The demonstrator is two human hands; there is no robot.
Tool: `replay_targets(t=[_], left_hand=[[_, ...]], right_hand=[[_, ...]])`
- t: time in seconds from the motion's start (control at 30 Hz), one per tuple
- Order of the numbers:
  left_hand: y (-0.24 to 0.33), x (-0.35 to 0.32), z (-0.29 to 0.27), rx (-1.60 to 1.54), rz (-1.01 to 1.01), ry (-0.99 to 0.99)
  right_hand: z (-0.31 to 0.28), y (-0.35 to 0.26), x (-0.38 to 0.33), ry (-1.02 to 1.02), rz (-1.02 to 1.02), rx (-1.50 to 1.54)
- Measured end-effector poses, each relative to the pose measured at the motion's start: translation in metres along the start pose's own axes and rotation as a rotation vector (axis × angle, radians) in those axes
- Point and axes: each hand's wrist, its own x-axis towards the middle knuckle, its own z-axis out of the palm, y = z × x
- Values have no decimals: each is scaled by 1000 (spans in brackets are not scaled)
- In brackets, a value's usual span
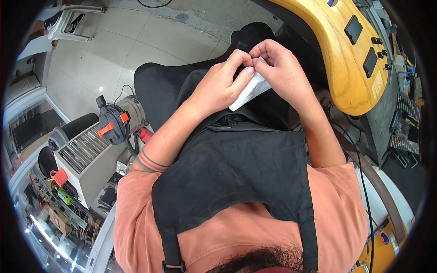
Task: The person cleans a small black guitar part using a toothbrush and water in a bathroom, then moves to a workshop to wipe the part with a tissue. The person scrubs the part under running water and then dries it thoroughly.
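Above my lap, my left hand (227, 79) and my right hand (281, 68) meet, fingertips pinched together at the top of a small white sheet or packet (250, 92). It looks like folded paper or cloth, and its lower end slants down toward my left wrist. My fingers hide its upper part. Whether something smaller sits between the fingertips is too hidden to make out. Under both hands lies the black apron (236, 159) that I wear.
To the right, a yellow wooden bass or guitar body (327, 50) with black pickups and knobs rests near my right arm. A vacuum cleaner (120, 119) stands at left, beside a drawer cabinet (86, 152) holding metal tools. A white plastic stool (73, 22) is at far left.
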Motion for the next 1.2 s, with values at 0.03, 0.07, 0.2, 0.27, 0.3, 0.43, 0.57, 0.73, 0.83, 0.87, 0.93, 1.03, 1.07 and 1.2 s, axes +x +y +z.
replay_targets(t=[0.03, 0.07, 0.2, 0.27, 0.3, 0.43, 0.57, 0.73, 0.83, 0.87, 0.93, 1.03, 1.07, 1.2], left_hand=[[0, 0, 0, 9, 3, -3], [2, 0, 1, 10, 20, 7], [5, 0, 1, 12, 42, 19], [5, 0, 0, -13, 30, 9], [4, 0, 0, -36, 22, 4], [-1, -1, -6, -425, -117, -38], [-4, -1, -11, -554, -191, -62], [0, -7, -19, -751, -241, 86], [4, -13, -22, -829, -202, 201], [5, -15, -22, -837, -181, 251], [5, -17, -20, -853, -161, 278], [-4, -11, -3, -916, -109, 279], [-4, -7, 3, -936, -119, 247], [-19, 16, 19, -935, -187, 183]], right_hand=[[1, 0, 0, 9, -6, -3], [2, 0, 0, 17, -12, -6], [3, 0, 2, 36, -24, -11], [2, 2, 3, 35, -35, 21], [2, 3, 4, 32, -35, 27], [0, 7, 9, -2, -63, 79], [-4, -5, 12, 32, -142, 100], [-7, -23, 3, 382, -602, -310], [9, -13, -30, 541, -512, -123], [19, -5, -39, 559, -416, 56], [29, -5, -53, 384, -114, 431], [26, 11, -49, 184, 27, 499], [24, 12, -50, 148, 87, 534], [14, 35, -48, 189, 109, 661]])
